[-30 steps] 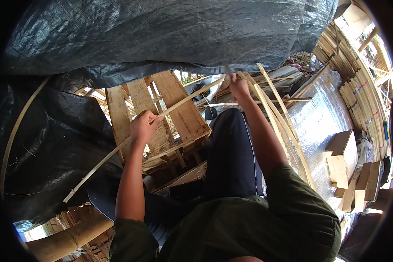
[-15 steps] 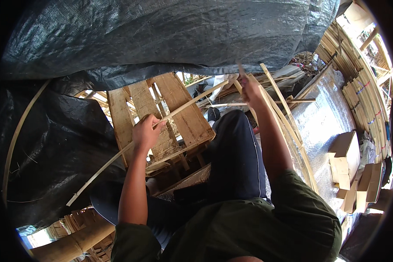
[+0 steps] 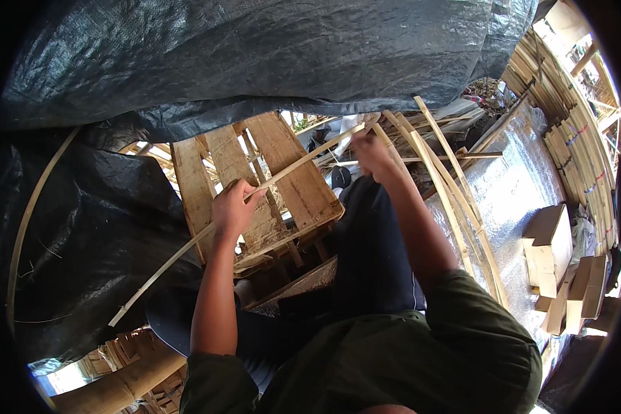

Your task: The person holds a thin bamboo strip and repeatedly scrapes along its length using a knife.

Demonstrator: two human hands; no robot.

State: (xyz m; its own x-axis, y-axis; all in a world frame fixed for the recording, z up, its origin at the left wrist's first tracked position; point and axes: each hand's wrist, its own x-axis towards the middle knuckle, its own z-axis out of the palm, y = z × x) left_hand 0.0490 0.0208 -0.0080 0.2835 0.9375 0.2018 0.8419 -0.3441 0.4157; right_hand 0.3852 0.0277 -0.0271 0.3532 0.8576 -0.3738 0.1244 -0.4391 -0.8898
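My left hand [image 3: 234, 210] is closed around a long, thin bamboo strip [image 3: 298, 164]. The strip slants from the lower left up to the far right, crossing above a slatted wooden stand [image 3: 303, 200]. Close to the strip's far end is my right hand [image 3: 374, 157], its fingers curled and smeared by motion. It grips a knife, whose narrow blade shows only as a blur in the earlier frame and is hard to make out now. Several more bamboo strips [image 3: 440, 172] lie lengthwise beside my right leg.
Black plastic sheeting [image 3: 255, 55] hangs across the far side, and more [image 3: 83, 228] spreads at the left. A silvery sheet [image 3: 510, 172] covers the ground at the right. Cardboard boxes [image 3: 548, 241] and bundled strips [image 3: 579, 159] stand there. A thick bamboo pole [image 3: 124, 383] lies lower left.
My right hand has moved left and slightly down, nearer to the strip's far end. The left hand and the strip stay nearly in place.
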